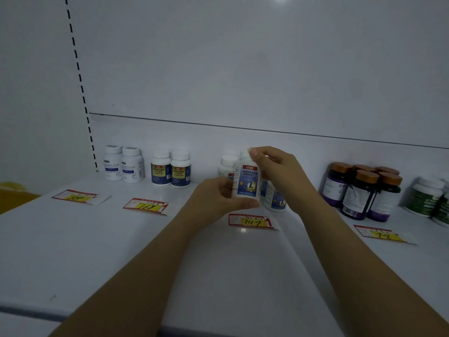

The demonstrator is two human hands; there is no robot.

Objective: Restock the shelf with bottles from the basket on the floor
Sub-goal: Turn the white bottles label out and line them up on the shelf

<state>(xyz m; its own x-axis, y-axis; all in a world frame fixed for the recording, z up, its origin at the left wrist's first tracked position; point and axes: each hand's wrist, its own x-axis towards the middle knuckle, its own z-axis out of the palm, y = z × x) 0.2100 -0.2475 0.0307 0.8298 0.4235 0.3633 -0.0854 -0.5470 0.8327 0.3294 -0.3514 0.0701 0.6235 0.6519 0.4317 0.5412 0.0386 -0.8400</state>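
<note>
A white bottle with a blue label (246,181) stands upright just above the white shelf (121,239), held between both hands. My left hand (218,203) grips its lower part, thumb under the base. My right hand (274,171) pinches its cap from above. Behind it stand more bottles of the same kind: one at the back left (227,166) and one behind my right hand (275,200). The basket is out of view.
Two white bottles (122,164) and two dark-labelled ones (171,170) stand at the back left. Several dark purple bottles with brown caps (362,190) and green-labelled ones (427,198) stand to the right. Price tags (251,221) lie along the shelf.
</note>
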